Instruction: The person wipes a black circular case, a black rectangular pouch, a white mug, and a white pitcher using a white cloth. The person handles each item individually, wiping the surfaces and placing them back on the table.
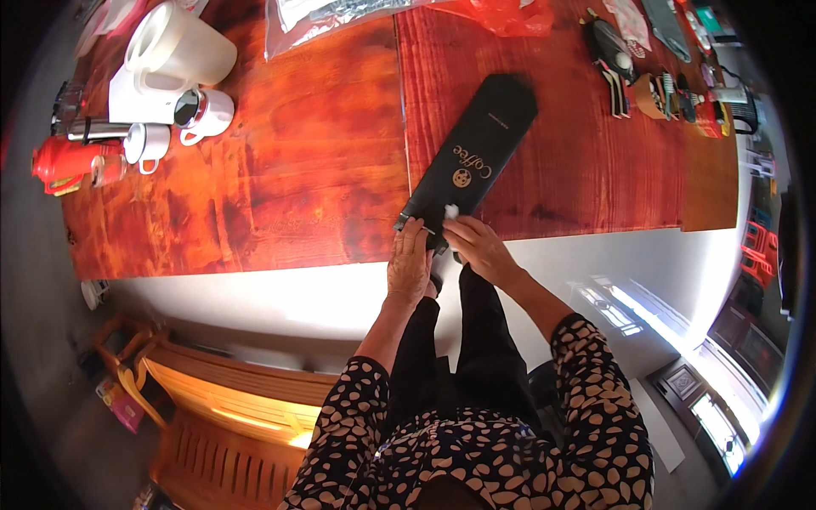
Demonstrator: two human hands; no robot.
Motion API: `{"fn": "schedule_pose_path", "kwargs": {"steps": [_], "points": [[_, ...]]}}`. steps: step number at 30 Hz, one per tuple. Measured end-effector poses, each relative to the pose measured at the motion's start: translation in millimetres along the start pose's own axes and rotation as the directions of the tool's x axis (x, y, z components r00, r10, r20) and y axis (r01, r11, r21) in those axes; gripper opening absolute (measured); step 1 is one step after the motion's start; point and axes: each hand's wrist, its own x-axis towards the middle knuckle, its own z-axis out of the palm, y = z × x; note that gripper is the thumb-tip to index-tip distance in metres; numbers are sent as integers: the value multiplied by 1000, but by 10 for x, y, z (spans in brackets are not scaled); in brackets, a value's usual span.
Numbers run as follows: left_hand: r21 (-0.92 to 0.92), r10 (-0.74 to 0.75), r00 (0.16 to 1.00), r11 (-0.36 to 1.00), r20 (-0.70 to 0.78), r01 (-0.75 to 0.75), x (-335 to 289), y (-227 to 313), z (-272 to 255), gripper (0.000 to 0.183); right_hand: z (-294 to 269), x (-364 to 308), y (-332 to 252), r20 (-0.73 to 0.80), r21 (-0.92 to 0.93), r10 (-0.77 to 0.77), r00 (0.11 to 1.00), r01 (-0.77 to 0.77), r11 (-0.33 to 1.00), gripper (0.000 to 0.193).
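At 1 o'clock of the head view's centre: one black bag (pixel 468 155), flat on the table (pixel 280 195), pale print on top, near end by the table edge. Two hands, both at that end. Left hand (pixel 410 262): fingers straight, together, touching the bag's near left corner; thumb hidden, so whether it grips cannot be told. Right hand (pixel 481 249): fingers drawn to a pinch on one small white piece (pixel 451 211), kind unclear. At 10 o'clock: two white mugs (pixel 206 116), one white pitcher (pixel 183 53) just beyond. At 11: one clear plastic bag (pixel 319 24). At 1, far edge: one red bag (pixel 518 15). At 8, below table: one wooden bench (pixel 246 406).
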Motion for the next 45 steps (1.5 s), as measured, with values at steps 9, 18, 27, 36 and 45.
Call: {"fn": "schedule_pose_path", "kwargs": {"steps": [9, 18, 27, 36, 45], "points": [[181, 47, 999, 982, 27, -51, 43, 132, 5, 56, -357, 128, 94, -384, 62, 184, 905, -174, 983, 33], [287, 11, 999, 958, 43, -23, 46, 108, 94, 53, -88, 637, 527, -2, -204, -58, 998, 56, 977, 38], [276, -69, 996, 960, 50, 53, 81, 201, 46, 51, -623, 1209, 1351, -72, -417, -35, 997, 2, 909, 33], [547, -164, 954, 789, -251, 280, 552, 50, -413, 43, -670, 972, 1384, -316, -439, 286, 905, -407, 801, 45], [85, -581, 793, 794, -182, 602, 1022, 570, 229, 88, -233, 417, 565, -208, 78, 373, 904, -365, 928, 41]]}}
